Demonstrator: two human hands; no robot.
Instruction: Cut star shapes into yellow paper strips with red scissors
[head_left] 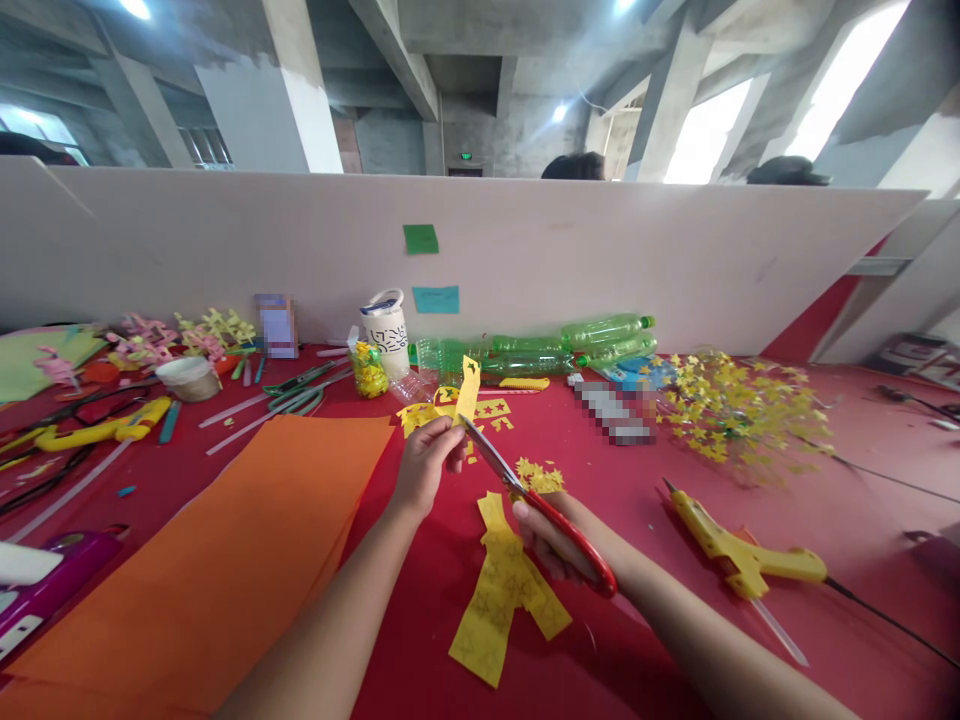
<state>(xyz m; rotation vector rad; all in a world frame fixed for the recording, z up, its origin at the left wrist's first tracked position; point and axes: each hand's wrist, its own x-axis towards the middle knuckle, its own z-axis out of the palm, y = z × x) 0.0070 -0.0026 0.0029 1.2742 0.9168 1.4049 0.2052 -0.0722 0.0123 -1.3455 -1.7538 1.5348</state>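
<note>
My left hand (424, 462) pinches a strip of yellow paper (468, 390) and holds it upright above the red table (645, 620). My right hand (555, 540) grips red-handled scissors (540, 500); their blades point up-left and meet the bottom of the strip by my left fingers. Yellow paper offcuts with star outlines (502, 590) lie under my right wrist. Small cut yellow stars (541, 476) lie just behind the scissors.
A large orange sheet (225, 570) lies left. A yellow glue gun (739, 555) with its cord lies right. Green plastic bottles (555, 352), a white cup (388, 330), a yellow star branch (739, 410) and craft clutter line a white partition (225, 250). Two people's heads show behind it.
</note>
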